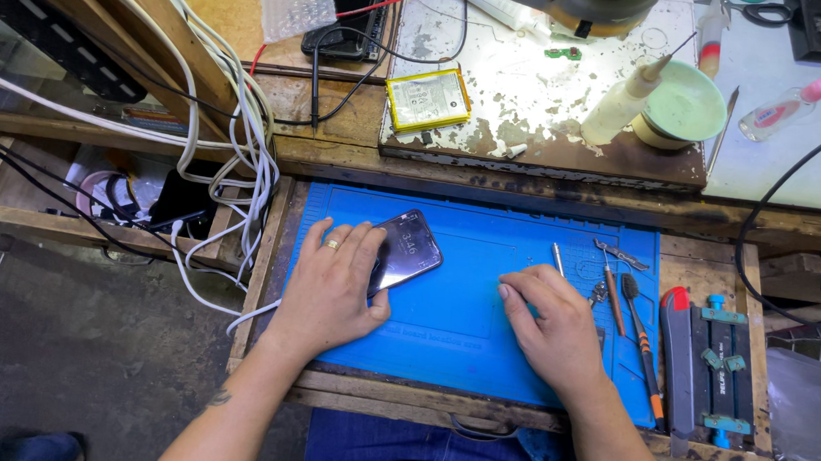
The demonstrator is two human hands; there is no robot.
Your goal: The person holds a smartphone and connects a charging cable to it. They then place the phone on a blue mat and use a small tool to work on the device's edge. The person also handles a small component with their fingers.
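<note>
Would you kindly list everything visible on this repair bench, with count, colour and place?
phone: one, black, on the mat's left part, under the left hand
mat: one, blue, in the wooden tray
hand tools: several, metal and black with orange, at the mat's right edge
holder: one, black with teal clamps, right of the mat
battery: one, yellow-edged, on the worn plate above
bowl: one, pale green, upper right
cables: a bundle, white and black, left of the tray
left hand: resting on the phone
right hand: flat on the mat, holding nothing

left hand (331, 287) flat, fingers spread — right hand (556, 330) loosely curled, palm down
</note>
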